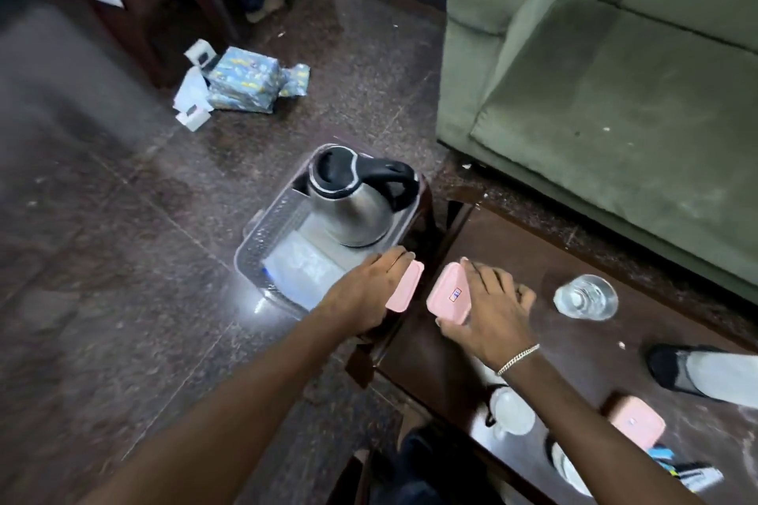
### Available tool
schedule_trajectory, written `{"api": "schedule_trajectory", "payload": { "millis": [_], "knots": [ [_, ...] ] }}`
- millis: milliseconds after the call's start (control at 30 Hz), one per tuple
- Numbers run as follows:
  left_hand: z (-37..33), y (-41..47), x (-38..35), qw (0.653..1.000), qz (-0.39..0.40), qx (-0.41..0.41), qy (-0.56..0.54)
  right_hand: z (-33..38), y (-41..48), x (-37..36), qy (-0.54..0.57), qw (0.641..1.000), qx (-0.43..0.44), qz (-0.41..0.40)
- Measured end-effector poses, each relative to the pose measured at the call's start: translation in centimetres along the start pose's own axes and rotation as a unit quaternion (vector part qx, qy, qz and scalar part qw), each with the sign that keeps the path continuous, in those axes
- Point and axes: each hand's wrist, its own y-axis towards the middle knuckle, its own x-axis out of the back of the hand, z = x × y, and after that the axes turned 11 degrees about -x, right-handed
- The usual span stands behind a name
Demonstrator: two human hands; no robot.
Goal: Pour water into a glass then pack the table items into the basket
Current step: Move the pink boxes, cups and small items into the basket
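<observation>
Pink plastic fills both hands: the left hand [365,295] clasps one pink box [406,286] by its edge, the right hand [488,312] grips a second pink box [449,293] from above. Each box runs long-axis toward 1 o'clock. The basket [262,242], already holding the kettle [357,201], lies at 10 o'clock from the hands, with the left hand just beside its near rim and therefore nearer. The filled glass [585,296] stands on the table [512,254] at 3 o'clock; a third pink box [635,420] waits at 5 o'clock.
</observation>
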Motion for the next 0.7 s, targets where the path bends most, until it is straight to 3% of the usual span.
{"api": "schedule_trajectory", "payload": {
  "millis": [333,567,700],
  "knots": [
    [9.1,-8.7,2.5,0.987,0.034,0.143,-0.058,13.0,0.4,-2.5,0.053,0.997,0.060,-0.015],
    [14.1,-9.8,0.0,0.983,0.069,0.156,-0.065,19.1,2.2,-7.4,0.054,0.996,0.065,0.012],
    [15.5,-9.4,-1.8,0.982,0.091,0.150,-0.065,20.2,2.6,-10.5,-0.002,0.999,0.048,0.006]
  ]
}}
